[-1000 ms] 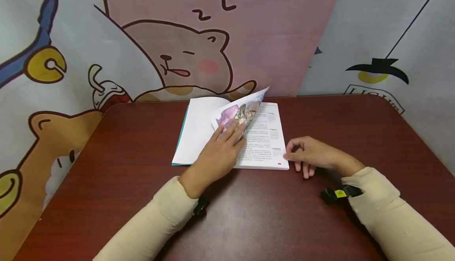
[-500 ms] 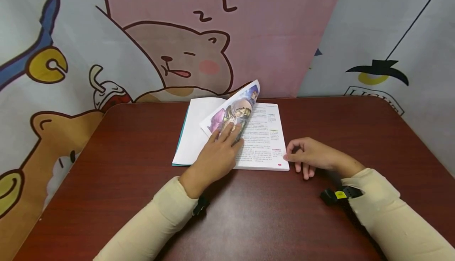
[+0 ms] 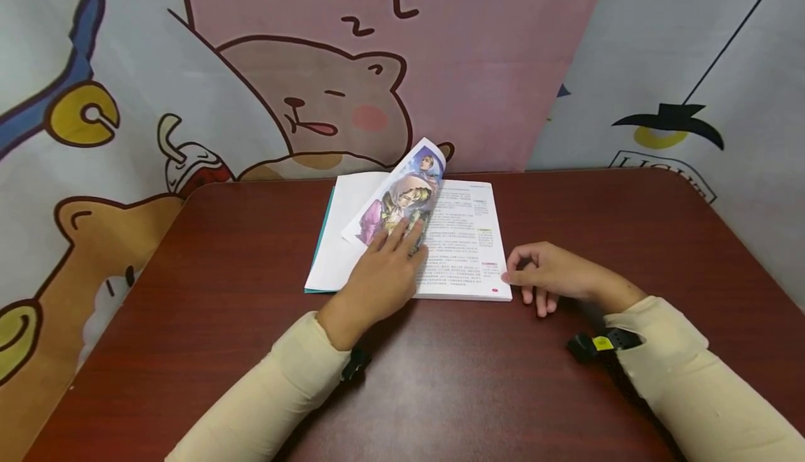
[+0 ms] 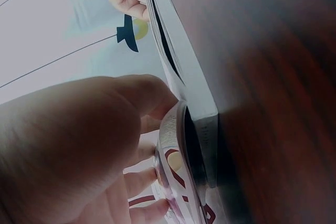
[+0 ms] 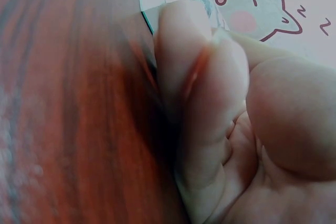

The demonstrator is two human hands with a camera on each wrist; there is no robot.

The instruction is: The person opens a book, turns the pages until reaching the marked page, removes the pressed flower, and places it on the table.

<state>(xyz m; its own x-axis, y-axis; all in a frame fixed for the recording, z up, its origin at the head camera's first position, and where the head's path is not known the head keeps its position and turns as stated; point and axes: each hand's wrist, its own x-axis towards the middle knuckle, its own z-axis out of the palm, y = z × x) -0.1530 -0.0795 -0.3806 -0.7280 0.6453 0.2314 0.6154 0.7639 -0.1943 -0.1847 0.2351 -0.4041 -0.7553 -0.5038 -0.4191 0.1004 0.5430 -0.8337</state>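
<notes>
An open book point(image 3: 459, 252) with a teal cover edge lies on the table. One illustrated page point(image 3: 402, 200) stands up from it, curved and leaning to the left over the blank white left page point(image 3: 339, 238). My left hand point(image 3: 383, 280) lies on this raised page with fingers extended, pressing its lower part. In the left wrist view the same fingers point(image 4: 142, 182) touch the bowed page. At the book's lower right edge my right hand point(image 3: 547, 273) pinches the margin between thumb and curled index finger; its other fingers hang loosely by the table. The right wrist view hides the pinch.
The brown table point(image 3: 220, 322) extends around the book. A cloth backdrop point(image 3: 490, 63) with cartoon animals hangs behind its far edge. Black wrist straps point(image 3: 604, 343) sit at both sleeves.
The raised illustrated page has swung leftward, showing more of its picture and uncovering more text on the right page. My left hand has shifted slightly left; the right hand stays in place.
</notes>
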